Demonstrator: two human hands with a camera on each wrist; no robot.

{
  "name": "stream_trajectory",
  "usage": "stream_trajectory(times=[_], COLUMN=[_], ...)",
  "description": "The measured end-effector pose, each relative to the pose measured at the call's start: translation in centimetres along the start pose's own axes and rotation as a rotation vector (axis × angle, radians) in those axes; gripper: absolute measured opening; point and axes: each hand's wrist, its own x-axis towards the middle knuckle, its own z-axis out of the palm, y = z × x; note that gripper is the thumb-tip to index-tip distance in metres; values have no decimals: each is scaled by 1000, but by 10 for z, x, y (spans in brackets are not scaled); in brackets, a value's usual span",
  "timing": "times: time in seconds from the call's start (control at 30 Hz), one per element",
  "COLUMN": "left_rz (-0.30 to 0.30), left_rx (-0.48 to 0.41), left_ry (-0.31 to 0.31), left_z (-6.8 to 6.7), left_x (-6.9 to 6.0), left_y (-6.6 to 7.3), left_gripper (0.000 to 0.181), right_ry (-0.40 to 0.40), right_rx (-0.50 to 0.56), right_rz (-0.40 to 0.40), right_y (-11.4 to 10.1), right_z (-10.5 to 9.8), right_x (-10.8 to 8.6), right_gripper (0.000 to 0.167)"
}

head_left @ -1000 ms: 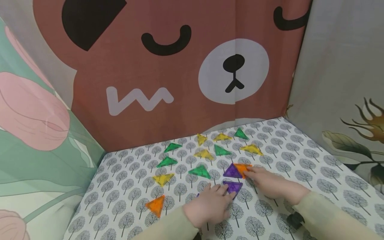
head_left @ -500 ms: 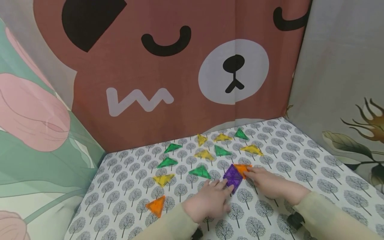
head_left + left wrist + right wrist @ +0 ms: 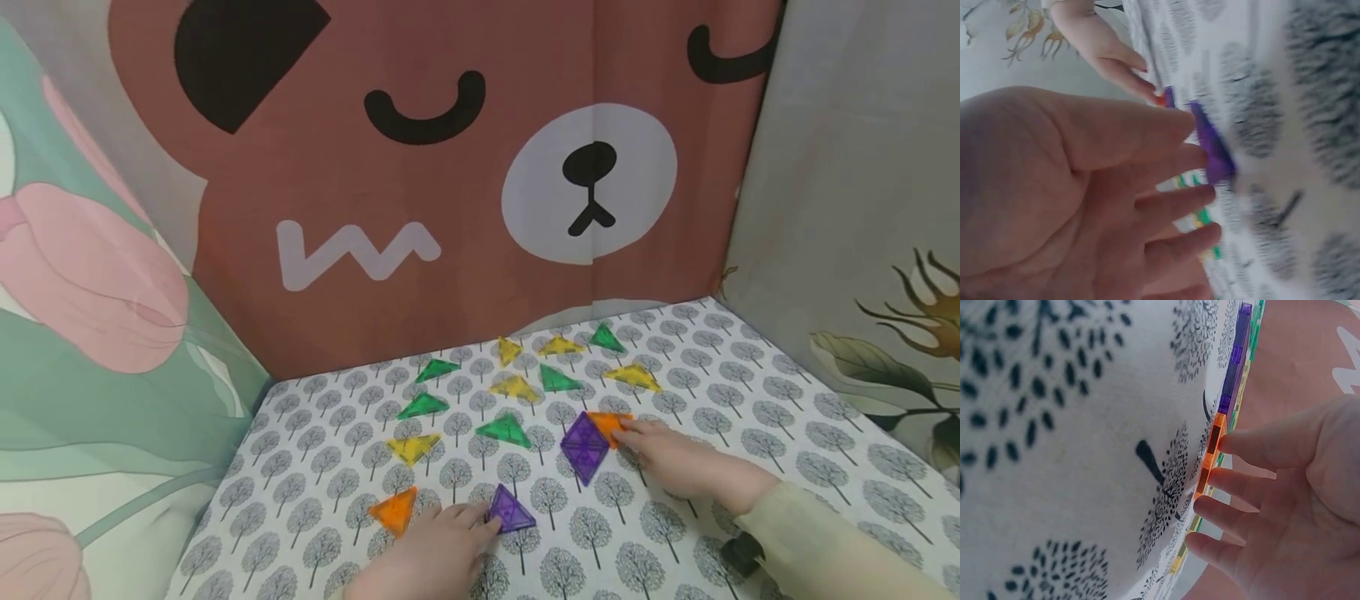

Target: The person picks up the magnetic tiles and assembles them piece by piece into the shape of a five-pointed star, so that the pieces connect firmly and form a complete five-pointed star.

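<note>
My left hand [image 3: 433,552] reaches a loose purple triangle tile [image 3: 512,510], its fingertips at the tile's left edge. In the left wrist view that purple tile [image 3: 1212,145] lies just beyond the thumb and fingertips, which are extended. My right hand [image 3: 670,460] rests its fingertips on an orange triangle tile [image 3: 604,424]. From the right wrist, the orange tile [image 3: 1210,450] shows edge-on under fairly straight fingers. Left of it, two purple tiles [image 3: 585,447] lie edge to edge as a diamond, touching the orange one.
Another orange triangle [image 3: 395,510] lies left of the left hand. Several green tiles [image 3: 506,429] and yellow tiles [image 3: 414,447] are scattered farther back. The tree-print cloth [image 3: 600,533] ends at a bear-print curtain [image 3: 337,325] behind, with printed curtains on both sides.
A purple tile slid up against the other purple one, forming a diamond. My left hand then left it and moved left to the loose purple tile. The right hand stays on the orange tile.
</note>
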Motion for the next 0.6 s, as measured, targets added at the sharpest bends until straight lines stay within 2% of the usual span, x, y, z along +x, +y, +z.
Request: stream_trajectory(times=[0.17, 0.27, 0.43, 0.53, 0.6], left_rz=[49, 123, 273, 331, 349], left_rx=[9, 38, 79, 115, 142], left_ry=[-18, -23, -20, -16, -20], left_z=[13, 16, 13, 8, 5], left_x=[8, 17, 35, 46, 54], left_y=[0, 6, 24, 38, 48], left_gripper=[56, 56, 55, 56, 56], right_ry=[-5, -14, -22, -27, -32], right_rx=[16, 42, 119, 167, 184], right_rz=[8, 13, 17, 23, 33], right_y=[0, 0, 3, 4, 5], right_z=[1, -1, -5, -8, -8], right_x=[-1, -1, -1, 0, 0], right_gripper=[48, 48, 54, 60, 61])
